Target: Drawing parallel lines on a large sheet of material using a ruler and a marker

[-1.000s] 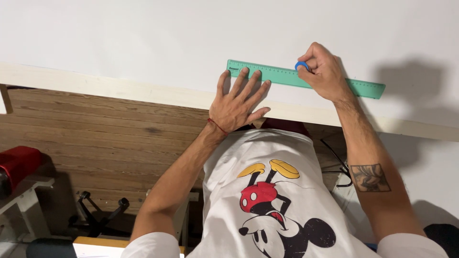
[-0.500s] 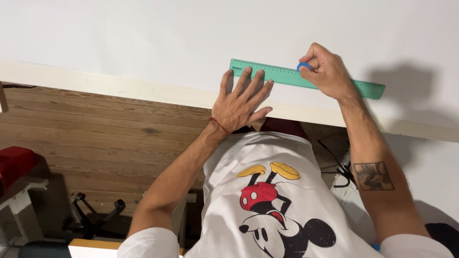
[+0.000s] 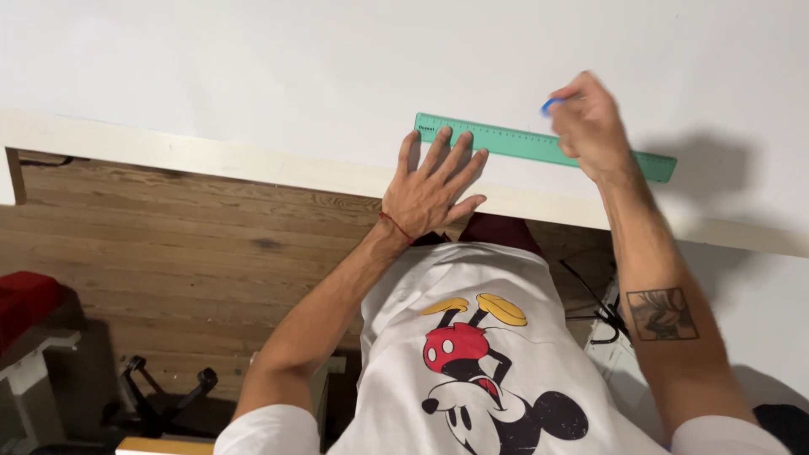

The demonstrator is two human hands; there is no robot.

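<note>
A long green ruler [image 3: 522,141] lies flat on a white table [image 3: 253,76], near its front edge. My left hand [image 3: 431,185] is spread flat with its fingertips pressing the ruler's left end. My right hand [image 3: 588,123] sits over the ruler's right half, fingers closed around a small blue pen [image 3: 551,104] whose tip is at the ruler's far edge. Most of the pen is hidden inside the fist.
The table's pale front edge [image 3: 211,156] runs across the view, with a wooden floor [image 3: 168,253] below it. A red object [image 3: 25,299] on a white stand is at the left, and a dark chair base [image 3: 160,400] stands on the floor.
My right hand with the pen has slid to the right along the ruler. My left hand still holds the ruler's left end down.
</note>
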